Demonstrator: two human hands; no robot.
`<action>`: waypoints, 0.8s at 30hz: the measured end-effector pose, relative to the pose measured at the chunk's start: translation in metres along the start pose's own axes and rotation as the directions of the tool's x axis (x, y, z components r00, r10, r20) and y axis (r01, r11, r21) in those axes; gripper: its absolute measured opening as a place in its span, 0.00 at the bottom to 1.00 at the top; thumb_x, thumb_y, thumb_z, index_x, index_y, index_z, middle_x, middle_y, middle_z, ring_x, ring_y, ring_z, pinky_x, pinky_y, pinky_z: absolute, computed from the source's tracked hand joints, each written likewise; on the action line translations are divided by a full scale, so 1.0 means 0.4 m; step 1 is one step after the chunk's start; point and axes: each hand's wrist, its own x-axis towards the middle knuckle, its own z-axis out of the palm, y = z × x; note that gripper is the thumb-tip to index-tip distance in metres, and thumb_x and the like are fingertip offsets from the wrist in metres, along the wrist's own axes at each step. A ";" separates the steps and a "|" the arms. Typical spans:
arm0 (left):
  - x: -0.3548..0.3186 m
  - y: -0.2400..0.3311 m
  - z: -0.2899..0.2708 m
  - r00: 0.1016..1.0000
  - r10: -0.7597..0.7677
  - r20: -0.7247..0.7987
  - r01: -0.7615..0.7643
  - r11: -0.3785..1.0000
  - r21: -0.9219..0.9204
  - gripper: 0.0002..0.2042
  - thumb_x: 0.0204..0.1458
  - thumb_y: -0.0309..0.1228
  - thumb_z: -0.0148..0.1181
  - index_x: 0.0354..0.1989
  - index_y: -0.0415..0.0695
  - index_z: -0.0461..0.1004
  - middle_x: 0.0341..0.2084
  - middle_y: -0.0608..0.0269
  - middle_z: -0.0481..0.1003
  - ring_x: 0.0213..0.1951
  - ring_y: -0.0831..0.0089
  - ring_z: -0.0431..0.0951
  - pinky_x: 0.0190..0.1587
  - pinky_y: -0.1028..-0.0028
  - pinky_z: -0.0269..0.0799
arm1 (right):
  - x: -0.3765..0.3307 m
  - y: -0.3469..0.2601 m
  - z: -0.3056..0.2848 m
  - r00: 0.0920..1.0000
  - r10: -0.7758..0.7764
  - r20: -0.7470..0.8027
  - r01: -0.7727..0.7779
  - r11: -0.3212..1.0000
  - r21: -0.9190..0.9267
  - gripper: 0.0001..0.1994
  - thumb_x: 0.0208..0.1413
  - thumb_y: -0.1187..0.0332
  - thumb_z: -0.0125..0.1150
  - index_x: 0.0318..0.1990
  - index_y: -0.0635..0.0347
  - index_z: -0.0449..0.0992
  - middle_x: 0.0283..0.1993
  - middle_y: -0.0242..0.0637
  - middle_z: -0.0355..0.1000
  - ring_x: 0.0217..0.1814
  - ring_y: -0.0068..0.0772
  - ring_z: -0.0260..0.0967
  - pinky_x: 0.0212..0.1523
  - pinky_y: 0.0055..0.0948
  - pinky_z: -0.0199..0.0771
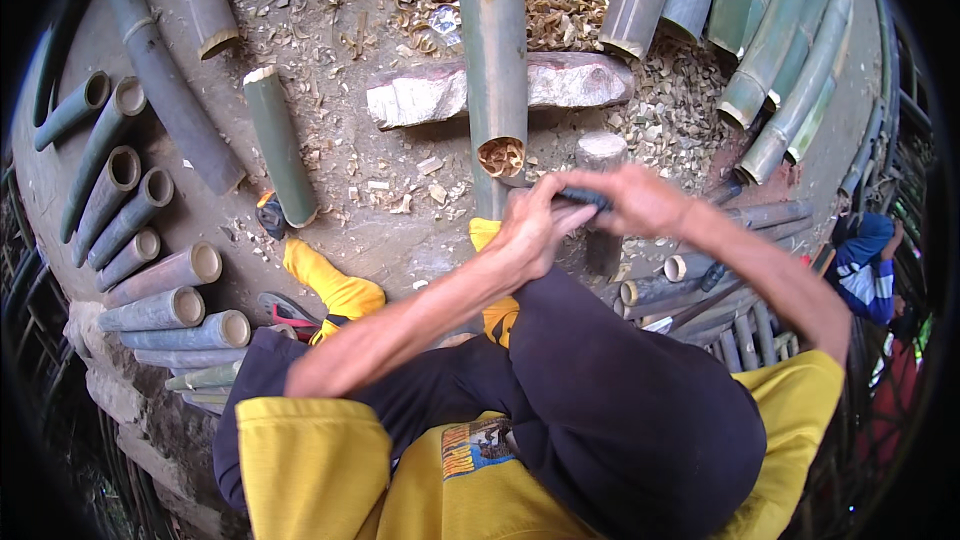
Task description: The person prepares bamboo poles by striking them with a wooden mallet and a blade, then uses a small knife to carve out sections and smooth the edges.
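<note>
Hands [530, 225] [640, 198] are clamped together on a dark tool handle [582, 198] above a wooden block [601, 152], near a bamboo pole [492, 50]; a loosened grip risks striking knees.

Both bare forearms rise from yellow short sleeves at the lower edge and converge near the middle of the view, above the person's raised, dark-clothed knee. The left hand [528, 225] is bent at the wrist, fingers curled and pointing right. The right hand [632, 198] reaches in from the right, its arm bent at the elbow, fingers closed in a grip (what they pinch is small and dark). The two hands touch at the fingertips.
</note>
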 end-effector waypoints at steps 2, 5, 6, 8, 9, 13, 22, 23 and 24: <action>-0.019 0.038 -0.027 0.994 -0.095 -0.052 0.107 0.931 0.349 0.13 0.59 0.29 0.44 0.42 0.29 0.67 0.41 0.41 0.71 0.47 0.59 0.74 0.53 0.70 0.74 | -0.013 -0.054 0.105 0.990 0.134 -0.036 -0.111 0.921 0.373 0.34 0.44 0.74 0.56 0.63 0.51 0.56 0.22 0.46 0.72 0.21 0.41 0.73 0.31 0.38 0.81; -0.007 0.074 -0.100 0.989 -0.037 -0.146 0.130 0.694 0.708 0.15 0.57 0.34 0.45 0.38 0.33 0.72 0.32 0.52 0.74 0.39 0.71 0.77 0.31 0.78 0.75 | 0.009 -0.186 0.219 0.919 0.329 -0.218 -0.105 0.736 0.669 0.30 0.52 0.70 0.55 0.63 0.56 0.54 0.25 0.47 0.71 0.25 0.35 0.73 0.23 0.33 0.73; -0.020 0.107 -0.124 0.994 -0.082 -0.077 0.110 0.598 0.794 0.15 0.57 0.35 0.46 0.39 0.35 0.72 0.32 0.54 0.74 0.37 0.71 0.76 0.35 0.75 0.76 | 0.009 -0.209 0.222 0.929 0.360 -0.079 -0.146 0.557 0.818 0.28 0.54 0.67 0.55 0.62 0.56 0.54 0.30 0.50 0.73 0.29 0.40 0.74 0.25 0.37 0.71; -0.065 0.167 -0.152 0.997 -0.002 0.081 -0.071 0.472 0.879 0.18 0.55 0.40 0.50 0.46 0.40 0.72 0.40 0.61 0.75 0.39 0.72 0.75 0.43 0.73 0.70 | -0.007 -0.156 0.233 0.905 0.231 -0.356 0.027 0.807 0.590 0.28 0.53 0.65 0.55 0.62 0.58 0.56 0.35 0.51 0.73 0.29 0.43 0.73 0.30 0.41 0.74; -0.093 0.180 -0.168 0.949 0.301 0.089 -0.227 0.462 0.857 0.22 0.50 0.43 0.57 0.47 0.39 0.73 0.42 0.56 0.74 0.43 0.68 0.73 0.48 0.68 0.66 | -0.038 -0.141 0.263 0.823 0.279 -0.494 0.034 0.844 0.535 0.29 0.53 0.65 0.55 0.62 0.59 0.56 0.38 0.51 0.73 0.33 0.44 0.73 0.32 0.42 0.73; -0.084 0.324 -0.388 0.210 0.929 0.306 0.199 -0.347 0.916 0.35 0.40 0.36 0.64 0.57 0.32 0.58 0.51 0.43 0.62 0.53 0.54 0.64 0.57 0.57 0.59 | -0.120 -0.009 0.268 0.437 0.517 -0.736 -0.167 0.851 0.498 0.20 0.50 0.63 0.50 0.49 0.66 0.64 0.32 0.42 0.67 0.28 0.35 0.65 0.26 0.39 0.69; -0.094 0.331 -0.441 0.330 0.944 -0.001 -0.328 0.116 0.938 0.25 0.35 0.37 0.67 0.41 0.34 0.70 0.32 0.49 0.76 0.33 0.58 0.77 0.36 0.62 0.74 | -0.072 0.137 0.244 0.018 0.335 -0.942 -0.314 0.896 0.313 0.33 0.49 0.61 0.62 0.61 0.64 0.59 0.58 0.55 0.61 0.56 0.49 0.63 0.51 0.44 0.67; -0.118 0.295 -0.403 0.442 0.897 -0.021 -0.488 0.261 0.833 0.24 0.36 0.35 0.65 0.41 0.35 0.70 0.33 0.51 0.76 0.33 0.62 0.77 0.37 0.64 0.75 | -0.052 0.027 0.219 0.208 0.561 -0.801 -0.043 0.823 0.566 0.32 0.49 0.63 0.63 0.61 0.63 0.59 0.58 0.52 0.63 0.55 0.45 0.65 0.53 0.42 0.68; -0.127 0.260 -0.367 0.564 0.826 0.008 -0.614 0.413 0.673 0.22 0.38 0.34 0.64 0.42 0.35 0.70 0.33 0.53 0.76 0.33 0.66 0.77 0.38 0.66 0.75 | -0.018 -0.052 0.208 0.487 0.510 -0.709 0.162 0.745 0.647 0.33 0.49 0.62 0.64 0.61 0.63 0.58 0.57 0.51 0.64 0.53 0.42 0.66 0.52 0.40 0.69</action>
